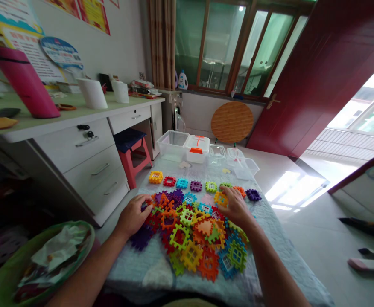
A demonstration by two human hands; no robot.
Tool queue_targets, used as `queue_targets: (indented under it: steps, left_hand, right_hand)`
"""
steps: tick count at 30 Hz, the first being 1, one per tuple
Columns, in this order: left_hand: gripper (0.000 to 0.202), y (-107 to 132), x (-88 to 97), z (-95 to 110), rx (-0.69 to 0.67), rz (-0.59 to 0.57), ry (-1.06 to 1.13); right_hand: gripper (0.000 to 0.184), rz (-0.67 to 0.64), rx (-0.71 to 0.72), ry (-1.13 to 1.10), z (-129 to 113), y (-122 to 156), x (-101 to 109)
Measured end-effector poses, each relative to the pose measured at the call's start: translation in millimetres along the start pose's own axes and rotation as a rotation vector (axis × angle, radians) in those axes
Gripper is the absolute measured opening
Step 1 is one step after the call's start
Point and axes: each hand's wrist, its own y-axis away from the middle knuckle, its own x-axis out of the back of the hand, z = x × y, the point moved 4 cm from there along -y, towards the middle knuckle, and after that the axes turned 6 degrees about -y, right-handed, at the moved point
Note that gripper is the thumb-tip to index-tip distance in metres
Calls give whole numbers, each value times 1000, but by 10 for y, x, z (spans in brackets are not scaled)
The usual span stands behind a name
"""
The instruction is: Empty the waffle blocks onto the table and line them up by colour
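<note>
A heap of interlocking plastic building blocks (191,230) in many colours, several with window lattices, lies on a cloth-covered table (155,260). My right hand (236,204) is closed on a yellow block (220,198) at the far right side of the heap. My left hand (135,216) rests at the heap's left edge, thumb and index finger curved and apart beside dark purple pieces; its other fingers are partly hidden. Beyond the heap runs a row of single blocks: a yellow one (155,177) at the left end, a purple one (253,195) at the right end.
Clear plastic bins (173,143) and a white lidded box (197,149) with an orange latch stand at the table's far end. To the left are a desk (74,147), a red stool (135,160) and a green waste bin (89,238). A red door (289,81) stands at right.
</note>
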Motion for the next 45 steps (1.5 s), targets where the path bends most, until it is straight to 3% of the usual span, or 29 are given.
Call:
queue_targets:
  steps: [3,6,10,17,27,45]
  left_hand:
    - [22,5,9,21,8,-12,7]
    - [19,13,11,38,7,-19,8]
    - [15,29,15,45,10,-2,32]
    - [15,47,43,67,8,18,65]
    - [15,49,23,39,28,9,67]
    - [16,46,41,71,37,-16,56]
  right_hand:
    - [54,-32,59,-51,-247,-240,22]
    - [55,-81,168,-80,-596,-548,-105]
    - [56,-139,275,-102,-1027,-980,-489]
    - [58,-287,231,-52,-1424,-1484,-1169]
    - [58,-328,198,0,-1658,-1796,-1534]
    - [57,-381,137,59,-1724,-1789,-1727]
